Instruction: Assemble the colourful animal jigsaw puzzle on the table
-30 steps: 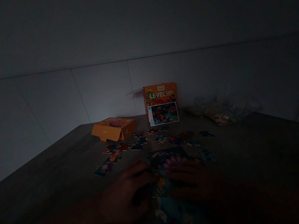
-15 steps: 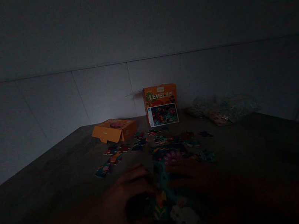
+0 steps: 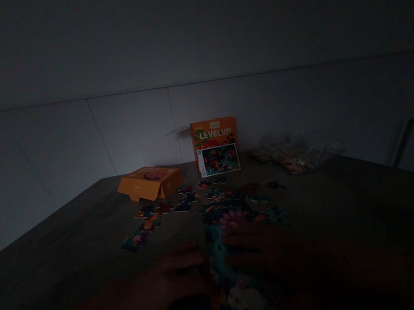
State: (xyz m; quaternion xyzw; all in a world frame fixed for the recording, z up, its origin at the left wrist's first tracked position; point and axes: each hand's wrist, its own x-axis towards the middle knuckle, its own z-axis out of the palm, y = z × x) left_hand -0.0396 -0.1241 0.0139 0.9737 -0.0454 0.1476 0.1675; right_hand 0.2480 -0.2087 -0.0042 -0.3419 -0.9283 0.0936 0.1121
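Note:
In the dim light a partly joined jigsaw puzzle (image 3: pixel 218 257) lies before me, showing a white rabbit, a teal winding shape and a purple scalloped form. My left hand (image 3: pixel 167 280) is at its left edge, fingers stretched towards it and thumb apart lower down. Across the puzzle's right side rests my right hand (image 3: pixel 258 248), its fingers extended and spread. I make out nothing held in either hand; the darkness hides much of both. Loose puzzle pieces (image 3: pixel 151 223) lie beyond the left hand, and more pieces (image 3: pixel 251 188) are past the puzzle's far edge.
An orange "LEVEL UP!" box (image 3: pixel 214 130) stands at the back, with a picture card (image 3: pixel 221 160) leaning on it. Left of it lies an opened orange box (image 3: pixel 151 183). Clear plastic bags (image 3: pixel 300 151) sit at the back right of the grey table (image 3: pixel 66 233), near the wall.
My left hand has moved slightly down and left, and its fingers look flatter along the puzzle's edge. The whole view has shifted, so the boxes appear a little further left.

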